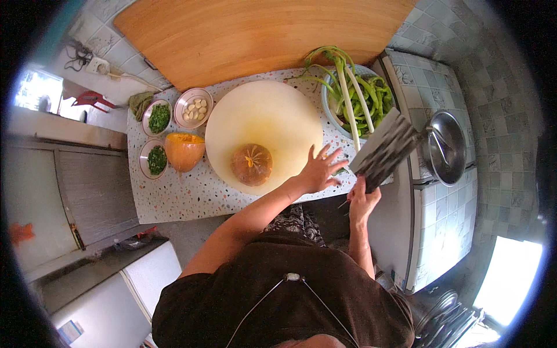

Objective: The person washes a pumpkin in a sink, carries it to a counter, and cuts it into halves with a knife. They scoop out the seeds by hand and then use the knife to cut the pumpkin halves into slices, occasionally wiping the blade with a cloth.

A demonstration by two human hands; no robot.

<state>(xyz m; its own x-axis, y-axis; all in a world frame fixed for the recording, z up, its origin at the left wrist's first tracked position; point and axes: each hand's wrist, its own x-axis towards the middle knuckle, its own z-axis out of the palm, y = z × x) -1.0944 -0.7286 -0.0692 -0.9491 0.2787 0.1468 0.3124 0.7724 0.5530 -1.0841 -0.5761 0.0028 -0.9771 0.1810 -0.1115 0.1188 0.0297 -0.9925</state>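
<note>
My right hand (363, 201) grips a broad-bladed cleaver (383, 150) off the counter's right front edge, its wide blade tilted up. With fingers spread and nothing in them, my left hand (320, 173) is over the right rim of a round, pale cutting board (265, 113). On the board's front part rests a piece of pumpkin (251, 164), rind up, with a star-like mark on its top. Left of the board, a cut orange pumpkin half (184, 153) stands with its flesh facing up.
Bowls of chopped greens (159, 118) and peeled garlic cloves (194, 108) stand at the left. A basin (327, 101) of green peppers (374, 93) with scallions (348, 102) across it is back right. Further right is a metal bowl (448, 148). A large wooden board (261, 39) leans behind.
</note>
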